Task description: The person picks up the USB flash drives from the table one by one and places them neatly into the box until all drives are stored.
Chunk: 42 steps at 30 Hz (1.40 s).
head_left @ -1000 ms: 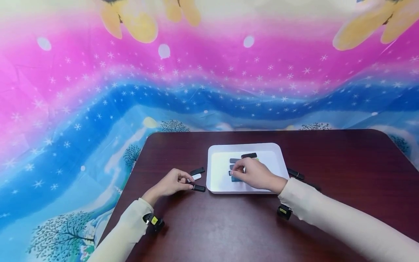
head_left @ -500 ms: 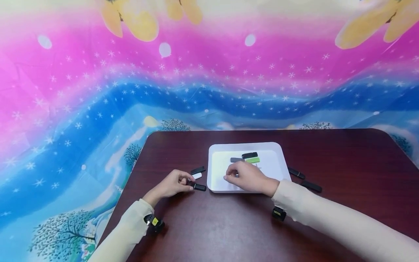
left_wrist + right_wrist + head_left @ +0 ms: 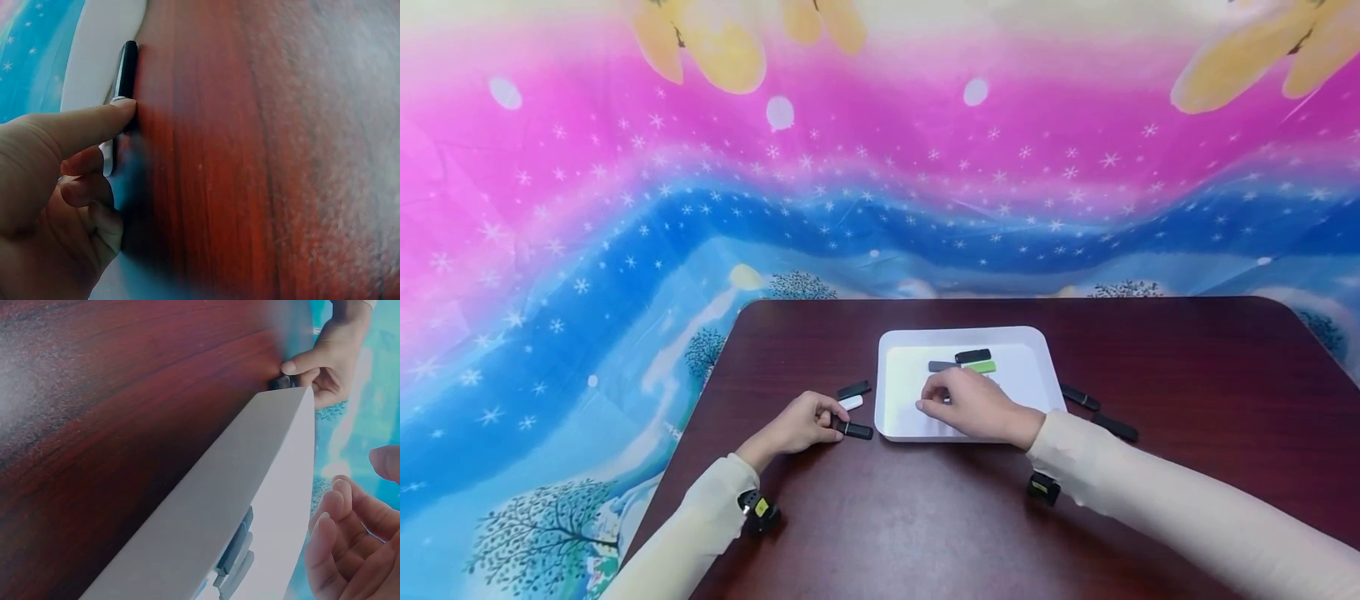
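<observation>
At the left side of the white tray (image 3: pixel 897 400), my left hand (image 3: pixel 801 423) pinches the near end of a black USB stick (image 3: pixel 859 431) between thumb and fingers. The left wrist view shows the thumb on this black stick (image 3: pixel 127 70), by its metal band. Behind it lie a white USB stick (image 3: pixel 852 402) and another black one (image 3: pixel 853 389). My right hand (image 3: pixel 976 406) hovers over the tray, fingers loosely bent. In the right wrist view its thumb stands apart from the fingers, with nothing between. Below it, several sticks (image 3: pixel 236 556) lie in the tray, mostly hidden in the head view.
Inside the tray's far part are black (image 3: pixel 973 356), grey (image 3: pixel 942 367) and green (image 3: pixel 980 367) USB sticks. Two more dark sticks lie right of the tray, one (image 3: pixel 1079 397) against its edge, the other (image 3: pixel 1115 427) by the right sleeve. A dark wooden table (image 3: pixel 880 517) carries everything.
My right hand has left a dark stick in the tray and shifted slightly left, uncovering the green stick. The left hand's fingers have drawn in on the black stick.
</observation>
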Motion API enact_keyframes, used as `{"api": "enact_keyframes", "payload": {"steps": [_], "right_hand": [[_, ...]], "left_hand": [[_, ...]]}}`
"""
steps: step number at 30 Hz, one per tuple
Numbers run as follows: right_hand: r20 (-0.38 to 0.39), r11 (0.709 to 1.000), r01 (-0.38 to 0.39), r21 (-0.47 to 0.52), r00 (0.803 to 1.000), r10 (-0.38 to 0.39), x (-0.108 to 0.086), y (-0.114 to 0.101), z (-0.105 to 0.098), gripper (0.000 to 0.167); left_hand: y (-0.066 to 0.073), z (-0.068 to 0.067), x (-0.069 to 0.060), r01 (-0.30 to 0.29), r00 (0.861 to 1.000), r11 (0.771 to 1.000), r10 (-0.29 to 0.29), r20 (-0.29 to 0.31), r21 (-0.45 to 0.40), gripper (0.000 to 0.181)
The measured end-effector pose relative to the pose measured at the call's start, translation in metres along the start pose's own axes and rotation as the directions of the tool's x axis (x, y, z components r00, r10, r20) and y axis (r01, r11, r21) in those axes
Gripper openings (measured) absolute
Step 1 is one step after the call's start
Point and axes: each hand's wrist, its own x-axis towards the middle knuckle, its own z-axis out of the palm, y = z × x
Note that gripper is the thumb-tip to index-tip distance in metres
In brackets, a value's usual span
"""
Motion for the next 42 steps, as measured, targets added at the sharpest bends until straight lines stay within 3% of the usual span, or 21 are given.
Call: {"api": "enact_keyframes", "payload": {"steps": [7, 14, 26, 42], "right_hand": [[0.001, 1.000, -0.010, 0.004, 1.000, 0.010, 0.000, -0.002, -0.002, 0.013], [-0.002, 1.000, -0.014, -0.004, 1.000, 0.014, -0.001, -0.003, -0.004, 0.014], [-0.017, 1.000, -0.014, -0.012, 1.000, 0.014, 0.000, -0.003, -0.007, 0.013], [-0.029, 1.000, -0.020, 0.007, 0.999, 0.020, -0.002, 0.005, -0.018, 0.015]], "left_hand": [[0.001, 0.001, 0.000, 0.019, 1.000, 1.000, -0.019, -0.007, -0.019, 0.018], [0.000, 0.001, 0.001, -0.008, 1.000, 0.998, 0.008, 0.004, -0.065, 0.017], [0.000, 0.001, -0.002, 0.022, 1.000, 1.000, -0.023, -0.021, -0.014, 0.016], [0.010, -0.017, -0.007, 0.009, 1.000, 1.000, -0.009, -0.029, -0.010, 0.016]]}}
